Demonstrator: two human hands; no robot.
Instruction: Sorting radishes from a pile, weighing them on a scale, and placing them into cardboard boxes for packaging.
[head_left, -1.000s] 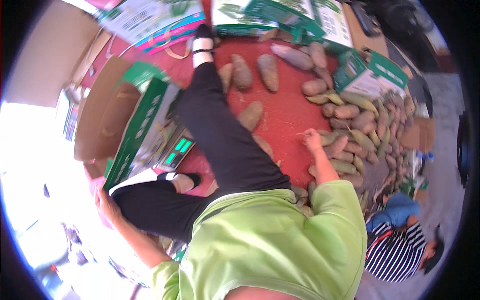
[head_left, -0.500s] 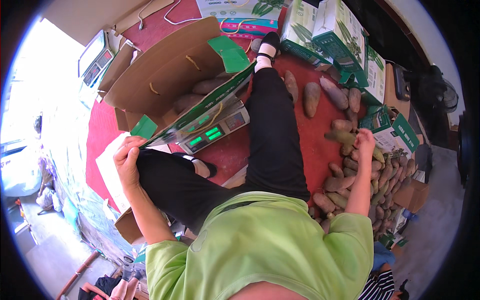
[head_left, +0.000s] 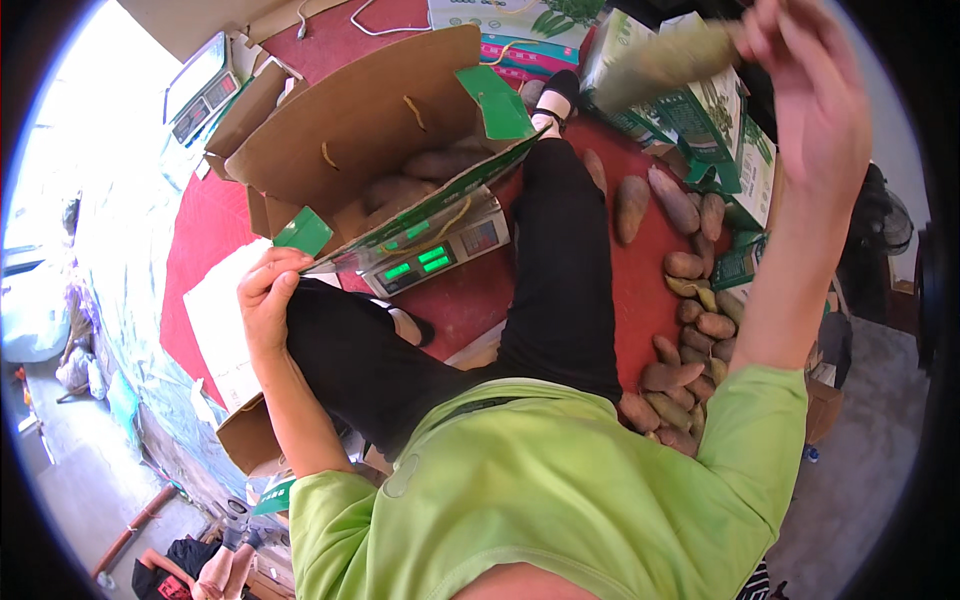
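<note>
My left hand (head_left: pixel 268 300) pinches the near edge of an open cardboard box (head_left: pixel 350 120), green outside and brown inside. The box rests on a weighing scale (head_left: pixel 470 242) with a lit green display. Inside it lie a few brown tubers (head_left: pixel 440 163), partly hidden by its near wall. At the upper right, my right hand (head_left: pixel 815 85) is raised with a long greenish-brown tuber (head_left: pixel 670 65), blurred by motion, held by one end in its fingers. Below my right forearm lies a pile of similar tubers (head_left: pixel 715 326), partly covered by the arm.
Several loose tubers (head_left: pixel 632 208) lie on the red floor covering (head_left: pixel 640 290) beyond my right leg. Green-and-white boxes (head_left: pixel 705 120) stand at the far right. A second scale (head_left: pixel 200 95) sits at the far left. Another person (head_left: pixel 185 570) shows at the lower left.
My right hand has lifted the greenish tuber up from beside the pile and closer to the camera. My left hand keeps its grip on the box edge. The view has shifted slightly.
</note>
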